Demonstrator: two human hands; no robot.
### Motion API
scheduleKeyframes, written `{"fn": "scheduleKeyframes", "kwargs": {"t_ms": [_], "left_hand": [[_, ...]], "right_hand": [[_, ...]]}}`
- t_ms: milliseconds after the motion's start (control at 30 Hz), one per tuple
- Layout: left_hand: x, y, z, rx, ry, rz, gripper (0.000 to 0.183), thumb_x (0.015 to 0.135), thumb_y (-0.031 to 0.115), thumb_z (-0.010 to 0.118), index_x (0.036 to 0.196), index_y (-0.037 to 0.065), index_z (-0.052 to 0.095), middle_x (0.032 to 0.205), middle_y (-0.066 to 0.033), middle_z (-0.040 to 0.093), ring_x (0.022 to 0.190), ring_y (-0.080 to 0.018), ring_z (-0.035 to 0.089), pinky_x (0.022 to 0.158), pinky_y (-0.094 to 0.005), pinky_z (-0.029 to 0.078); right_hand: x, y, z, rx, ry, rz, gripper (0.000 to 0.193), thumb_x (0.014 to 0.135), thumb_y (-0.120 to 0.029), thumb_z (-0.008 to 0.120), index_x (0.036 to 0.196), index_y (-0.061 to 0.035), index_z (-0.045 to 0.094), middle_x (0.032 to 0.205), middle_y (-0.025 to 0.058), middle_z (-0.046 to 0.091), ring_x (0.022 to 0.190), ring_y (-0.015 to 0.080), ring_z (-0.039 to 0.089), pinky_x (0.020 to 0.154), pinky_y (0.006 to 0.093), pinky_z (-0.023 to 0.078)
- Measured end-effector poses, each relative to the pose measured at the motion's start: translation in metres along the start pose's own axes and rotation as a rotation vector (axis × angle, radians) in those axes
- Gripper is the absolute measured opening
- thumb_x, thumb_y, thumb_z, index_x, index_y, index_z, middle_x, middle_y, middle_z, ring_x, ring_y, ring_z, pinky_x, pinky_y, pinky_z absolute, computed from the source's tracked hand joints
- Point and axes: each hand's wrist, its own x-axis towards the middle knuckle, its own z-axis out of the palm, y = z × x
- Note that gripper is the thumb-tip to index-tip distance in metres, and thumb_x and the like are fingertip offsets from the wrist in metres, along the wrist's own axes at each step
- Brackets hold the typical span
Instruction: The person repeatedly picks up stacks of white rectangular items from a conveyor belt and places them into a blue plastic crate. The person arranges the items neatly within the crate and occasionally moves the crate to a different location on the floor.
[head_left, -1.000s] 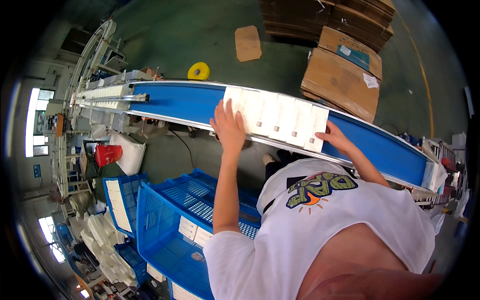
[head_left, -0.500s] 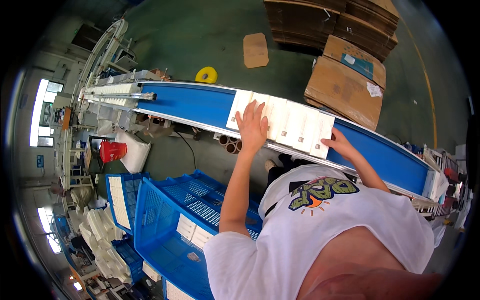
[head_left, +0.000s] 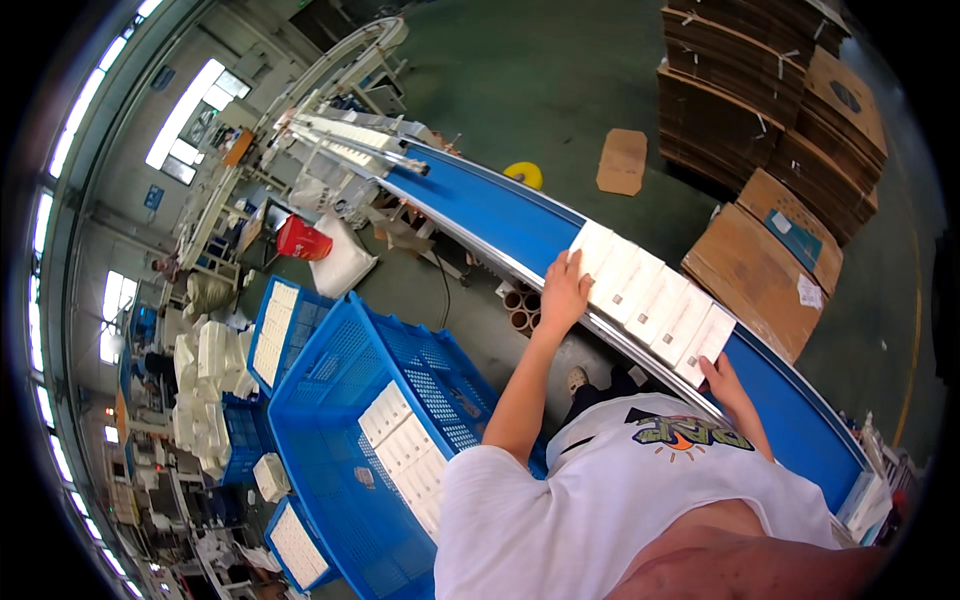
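Observation:
Several slim white boxes [head_left: 652, 302] lie side by side in a row on the blue conveyor belt [head_left: 490, 203]. At the row's left end, my left hand [head_left: 567, 293] has its fingers bent against the box there. My right hand [head_left: 730, 387] grips the opposite end, its thumb on the near corner of the last box. The row is held between the two hands. Part of each hand's fingers is hidden by the boxes or the hand itself.
Left of me stands a large blue plastic crate [head_left: 318, 350] with white boxes [head_left: 402, 440] inside. Flattened cartons [head_left: 755, 280] and tall cardboard stacks [head_left: 725, 115] stand beyond the belt. A yellow roll [head_left: 523, 176] and a cardboard piece [head_left: 622, 162] lie on the floor.
My left hand has slid from the top of the boxes to the row's left end. My right hand stays at the right end. The view has turned, showing more of the crate.

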Motion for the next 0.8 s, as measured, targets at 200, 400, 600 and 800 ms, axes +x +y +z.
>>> {"fn": "scheduleKeyframes", "kwargs": {"t_ms": [200, 400, 600, 800], "left_hand": [[-0.010, 0.016, 0.006, -0.037, -0.010, -0.052, 0.046, 0.084, 0.018, 0.055, 0.126, 0.003, 0.043, 0.130, -0.0221, 0.039, 0.117, -0.0387, 0.039, 0.096, -0.0432, 0.036], [-0.025, 0.036, 0.000, 0.136, 0.079, -0.081, 0.041, 0.085, 0.021, 0.053, 0.124, 0.007, 0.048, 0.133, -0.0176, 0.038, 0.125, -0.0349, 0.034, 0.102, -0.0550, 0.023], [-0.010, 0.003, -0.008, 0.211, 0.043, -0.059, 0.038, 0.086, 0.019, 0.050, 0.122, 0.008, 0.048, 0.131, -0.0132, 0.042, 0.125, -0.0319, 0.035, 0.102, -0.0542, 0.024], [0.049, -0.102, -0.051, 0.164, 0.080, -0.076, 0.037, 0.085, 0.021, 0.052, 0.118, 0.006, 0.052, 0.128, -0.0157, 0.045, 0.122, -0.0352, 0.038, 0.100, -0.0554, 0.026]], "right_hand": [[-0.007, 0.006, -0.015, 0.024, 0.026, -0.013, 0.041, 0.091, -0.027, 0.054, 0.116, 0.0013, 0.037, 0.101, 0.0136, 0.056, 0.082, 0.0167, 0.059, 0.060, 0.0280, 0.051], [-0.008, -0.004, -0.012, -0.118, 0.085, -0.076, 0.048, 0.088, -0.027, 0.058, 0.119, 0.0029, 0.037, 0.110, 0.0172, 0.054, 0.097, 0.0223, 0.055, 0.078, 0.0303, 0.047], [0.038, -0.009, 0.029, -0.082, 0.031, -0.146, 0.050, 0.088, -0.025, 0.059, 0.121, 0.0036, 0.036, 0.112, 0.0177, 0.053, 0.101, 0.0234, 0.054, 0.083, 0.0310, 0.046], [0.109, -0.065, 0.125, 0.043, -0.090, -0.012, 0.047, 0.088, -0.021, 0.058, 0.120, 0.0017, 0.033, 0.106, 0.0150, 0.053, 0.087, 0.0188, 0.059, 0.062, 0.0296, 0.054]]}}
